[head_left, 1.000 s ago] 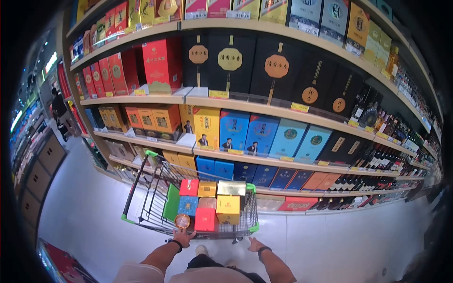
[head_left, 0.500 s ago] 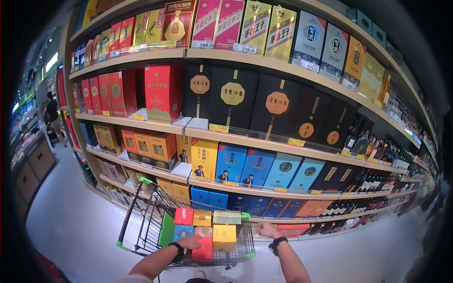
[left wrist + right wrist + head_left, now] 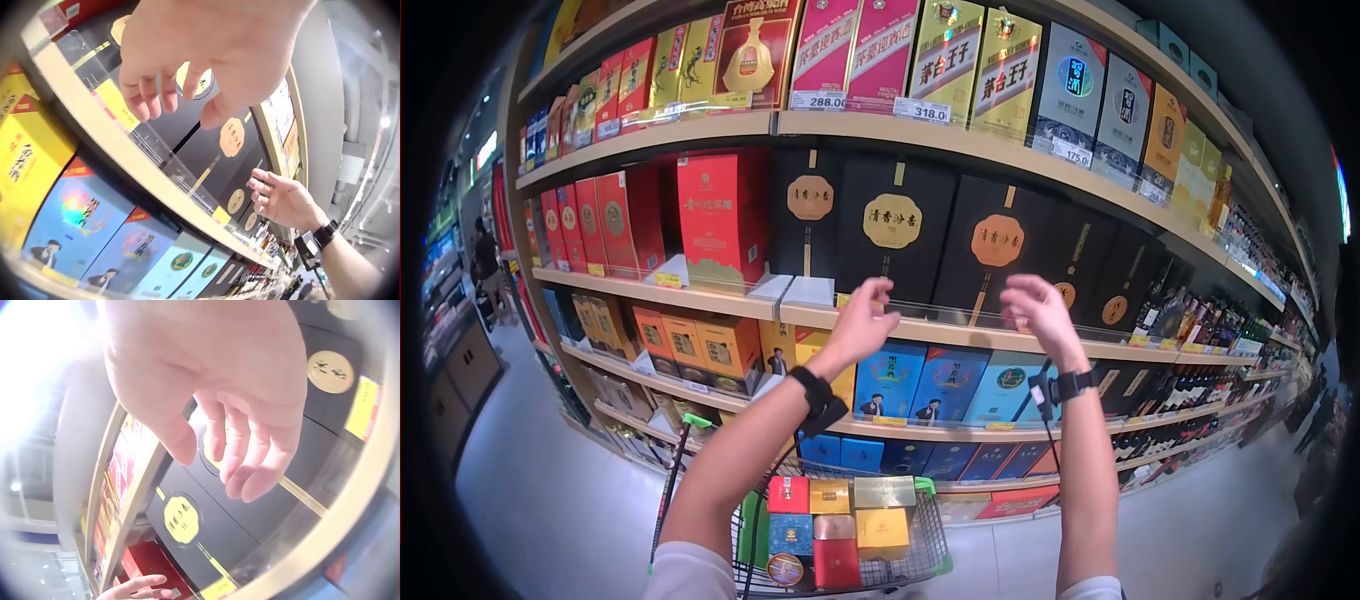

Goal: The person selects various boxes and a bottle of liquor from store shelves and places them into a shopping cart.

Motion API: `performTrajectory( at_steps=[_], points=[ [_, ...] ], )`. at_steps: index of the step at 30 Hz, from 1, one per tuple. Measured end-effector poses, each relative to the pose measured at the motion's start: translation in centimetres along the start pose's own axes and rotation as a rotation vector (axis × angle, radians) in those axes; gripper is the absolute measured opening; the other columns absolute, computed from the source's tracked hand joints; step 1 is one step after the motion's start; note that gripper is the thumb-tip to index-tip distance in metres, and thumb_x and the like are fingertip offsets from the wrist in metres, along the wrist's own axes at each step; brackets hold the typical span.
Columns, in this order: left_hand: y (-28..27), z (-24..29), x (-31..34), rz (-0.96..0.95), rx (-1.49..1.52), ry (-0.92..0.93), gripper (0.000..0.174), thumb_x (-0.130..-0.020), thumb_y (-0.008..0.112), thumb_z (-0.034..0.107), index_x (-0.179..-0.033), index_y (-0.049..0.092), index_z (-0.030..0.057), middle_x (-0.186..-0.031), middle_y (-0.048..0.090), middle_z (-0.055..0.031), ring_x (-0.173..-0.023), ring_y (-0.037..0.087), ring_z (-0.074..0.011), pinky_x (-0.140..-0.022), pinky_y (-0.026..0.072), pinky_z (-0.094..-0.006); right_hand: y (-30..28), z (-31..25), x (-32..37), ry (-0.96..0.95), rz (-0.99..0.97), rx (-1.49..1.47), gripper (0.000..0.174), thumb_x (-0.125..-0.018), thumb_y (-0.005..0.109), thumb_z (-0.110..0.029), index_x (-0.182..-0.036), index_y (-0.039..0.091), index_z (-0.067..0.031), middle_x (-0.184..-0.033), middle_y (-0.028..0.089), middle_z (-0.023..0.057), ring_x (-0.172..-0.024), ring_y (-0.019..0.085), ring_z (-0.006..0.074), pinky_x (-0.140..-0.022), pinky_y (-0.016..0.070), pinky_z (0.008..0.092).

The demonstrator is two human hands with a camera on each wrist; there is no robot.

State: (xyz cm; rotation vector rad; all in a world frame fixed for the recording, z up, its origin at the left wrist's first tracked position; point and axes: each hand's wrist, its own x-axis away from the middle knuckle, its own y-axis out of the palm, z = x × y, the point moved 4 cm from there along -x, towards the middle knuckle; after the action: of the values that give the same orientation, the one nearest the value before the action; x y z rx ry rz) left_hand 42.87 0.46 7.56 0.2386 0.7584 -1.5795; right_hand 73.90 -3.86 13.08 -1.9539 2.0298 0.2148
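Note:
Both hands are raised before a shelf of large black gift boxes. My left hand is in front of the lower part of the black box with a gold label, its fingers loosely bent and holding nothing. To its right, my right hand hovers by the black box with a copper label, likewise with relaxed, bare fingers. In the left wrist view, a gap shows between the left fingers and thumb. The right fingers hang half curled in the right wrist view.
Below the arms stands a shopping cart with several boxes, among them a yellow box and a red box. A clear lip runs along the wooden shelf edge. Red boxes stand left; blue boxes fill the shelf below.
Both hands have risen from around the cart to the black-box shelf. The left hand was by a round-topped item in the cart, then over a red box. The cart now sits lower in view.

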Motion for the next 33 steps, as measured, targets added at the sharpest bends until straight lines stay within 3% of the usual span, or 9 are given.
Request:
performTrajectory(
  at_steps=[4, 8, 14, 16, 18, 21, 26, 29, 33],
  points=[
    [0.0, 5.2, -7.0, 0.136, 0.078, -0.015, 0.048, -0.080, 0.070, 0.012, -0.125, 0.059, 0.0024, -0.109, 0.065, -0.0122, -0.090, 0.065, -0.0201, -0.086, 0.0533, -0.0326, -2.2, -6.6, -5.1, -0.171, 0.083, 0.159, 0.032, -0.094, 0.068, -0.010, -0.123, 0.060, -0.0007, -0.092, 0.066, 0.0047, -0.076, 0.064, 0.0108, -0.065, 0.0548, 0.0250],
    [-0.3, 10.9, -13.2, 0.201, -0.057, 0.196, 0.051, -0.078, 0.070, 0.009, -0.127, 0.059, -0.0007, -0.115, 0.065, -0.0129, -0.097, 0.066, -0.0202, -0.089, 0.0527, -0.0327, -4.7, -13.3, -10.0, -0.363, 0.115, 0.354, 0.040, -0.090, 0.067, -0.008, -0.128, 0.059, 0.0015, -0.102, 0.068, 0.0080, -0.082, 0.064, 0.0112, -0.070, 0.0543, 0.0262],
    [0.8, 17.2, -19.8, 0.157, 0.108, 0.254, 0.056, -0.087, 0.067, 0.012, -0.140, 0.053, 0.0018, -0.134, 0.060, -0.0085, -0.117, 0.059, -0.0180, -0.094, 0.0482, -0.0323, -5.0, -20.8, -14.8, -0.717, 0.167, 0.572, 0.046, -0.089, 0.070, -0.010, -0.131, 0.058, 0.0036, -0.122, 0.066, 0.0147, -0.104, 0.065, 0.0174, -0.085, 0.0541, 0.0300],
    [1.3, 19.8, -21.2, 0.153, 0.143, 0.291, 0.045, -0.088, 0.066, 0.013, -0.131, 0.058, -0.0001, -0.127, 0.062, -0.0082, -0.107, 0.060, -0.0165, -0.084, 0.0474, -0.0298, -4.4, -23.1, -14.4, -0.642, 0.054, 0.495, 0.067, -0.082, 0.069, -0.003, -0.142, 0.043, 0.0068, -0.135, 0.058, 0.0196, -0.128, 0.055, 0.0287, -0.105, 0.0460, 0.0342],
    [1.6, 21.4, -22.5, 0.219, 0.309, 0.122, 0.050, -0.084, 0.070, 0.007, -0.133, 0.058, 0.0020, -0.114, 0.067, -0.0104, -0.100, 0.061, -0.0175, -0.079, 0.0523, -0.0316, -4.2, -24.0, -18.1, -0.799, 0.061, 0.491, 0.056, -0.082, 0.068, -0.002, -0.134, 0.051, 0.0075, -0.129, 0.062, 0.0190, -0.119, 0.060, 0.0257, -0.100, 0.0491, 0.0331],
    [2.2, 23.1, -25.8, 0.118, 0.145, 0.283, 0.052, -0.084, 0.061, 0.004, -0.136, 0.054, 0.0024, -0.116, 0.064, -0.0115, -0.098, 0.059, -0.0190, -0.076, 0.0500, -0.0326, -3.3, -25.9, -18.8, -0.878, 0.089, 0.567, 0.047, -0.081, 0.065, -0.002, -0.127, 0.057, 0.0075, -0.119, 0.067, 0.0209, -0.114, 0.064, 0.0273, -0.096, 0.0498, 0.0338],
    [3.0, 23.4, -26.3, 0.150, 0.023, 0.263, 0.051, -0.084, 0.063, 0.006, -0.135, 0.054, 0.0009, -0.113, 0.064, -0.0114, -0.097, 0.059, -0.0183, -0.077, 0.0491, -0.0307, -2.6, -27.5, -20.2, -1.033, 0.256, 0.688, 0.035, -0.081, 0.059, 0.000, -0.116, 0.064, 0.0062, -0.108, 0.071, 0.0226, -0.105, 0.068, 0.0281, -0.092, 0.0510, 0.0350],
    [2.9, 23.0, -27.7, 0.209, 0.007, 0.214, 0.049, -0.084, 0.063, 0.007, -0.131, 0.055, -0.0028, -0.110, 0.065, -0.0131, -0.091, 0.061, -0.0189, -0.075, 0.0498, -0.0308, -2.7, -28.1, -20.0, -1.094, 0.167, 0.551, 0.034, -0.081, 0.056, 0.001, -0.114, 0.065, 0.0057, -0.107, 0.071, 0.0222, -0.101, 0.068, 0.0289, -0.089, 0.0522, 0.0357],
    [2.6, 22.7, -29.5, 0.239, 0.135, 0.254, 0.039, -0.084, 0.061, 0.006, -0.122, 0.061, -0.0051, -0.097, 0.066, -0.0129, -0.082, 0.060, -0.0169, -0.071, 0.0489, -0.0314, -2.3, -28.9, -22.6, -0.925, 0.136, 0.706, 0.028, -0.080, 0.057, 0.001, -0.105, 0.068, 0.0065, -0.096, 0.073, 0.0204, -0.088, 0.070, 0.0273, -0.077, 0.0546, 0.0357]
  ],
)
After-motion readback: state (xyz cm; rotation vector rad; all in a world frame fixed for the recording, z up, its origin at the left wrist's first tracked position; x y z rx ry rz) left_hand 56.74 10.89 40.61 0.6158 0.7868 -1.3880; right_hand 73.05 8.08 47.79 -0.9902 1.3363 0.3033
